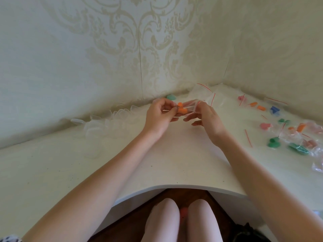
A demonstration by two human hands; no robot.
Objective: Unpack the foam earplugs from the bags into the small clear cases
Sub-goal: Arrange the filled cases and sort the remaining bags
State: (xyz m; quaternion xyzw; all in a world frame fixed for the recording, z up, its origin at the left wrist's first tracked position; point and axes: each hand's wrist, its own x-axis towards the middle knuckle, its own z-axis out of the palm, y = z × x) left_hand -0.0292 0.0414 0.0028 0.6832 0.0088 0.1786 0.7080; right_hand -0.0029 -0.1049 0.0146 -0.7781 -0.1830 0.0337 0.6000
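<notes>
Earplugs [182,107] in held bag [189,107]

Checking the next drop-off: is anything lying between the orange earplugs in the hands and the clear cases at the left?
Nothing visible does. The orange earplugs are held above bare table, and the clear cases lie just left of the left hand.

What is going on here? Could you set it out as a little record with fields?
left hand: pinches orange earplugs
right hand: holds small clear bag
earplugs: at the bag's mouth, between both hands
cases: clear, in a row along the wall, left side of the table
full bags: heaped at right, with green, orange, pink and blue earplugs
empty bags: at the far corner
</notes>
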